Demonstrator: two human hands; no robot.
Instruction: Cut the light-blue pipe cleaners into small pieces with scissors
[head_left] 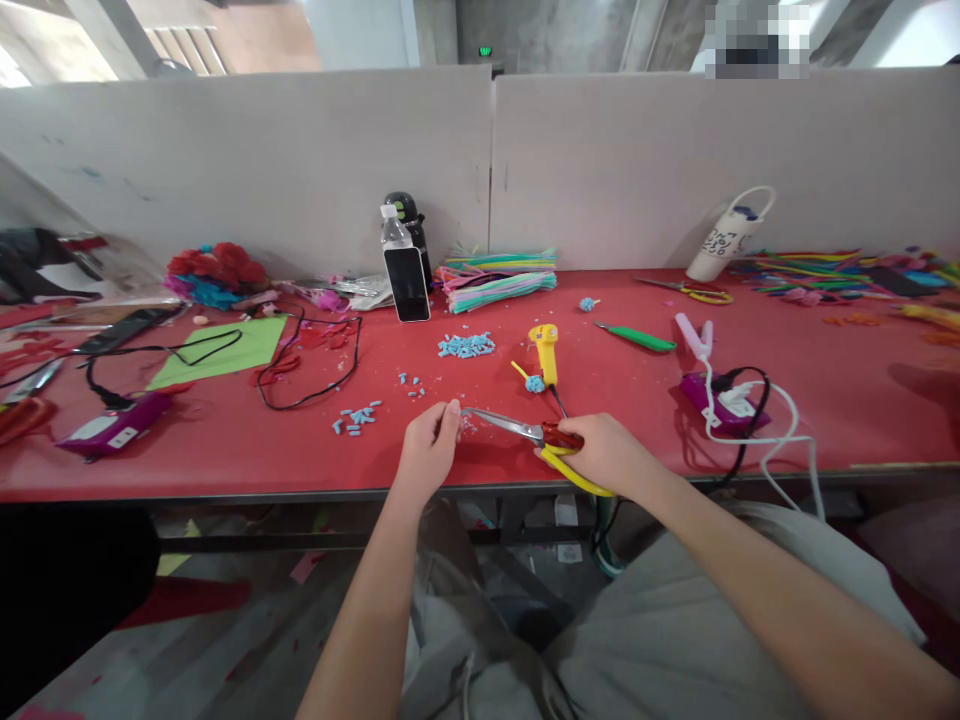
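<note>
My right hand (600,450) grips a pair of scissors (514,424) by its yellow and red handles, blades pointing left. At the scissor tips, my left hand (429,448) is closed in a pinch; what it holds is too small to make out. Left of that hand lies a loose group of short light-blue fuzzy pieces (360,415), with a few more (411,384) scattered above. Farther back is a larger pile of blue pieces (466,346). Tiny clippings lie under the blades. A yellow hot glue gun (547,352) stands beyond them, a fluffy blue ball (534,384) beside it.
Bundles of pipe cleaners (501,283), a phone (407,284) and bottles stand by the partition. On the right are a green-handled tool (640,338), other scissors (697,292) and a purple power strip (724,405) with cables. At left lie green paper (217,354) and a black cable.
</note>
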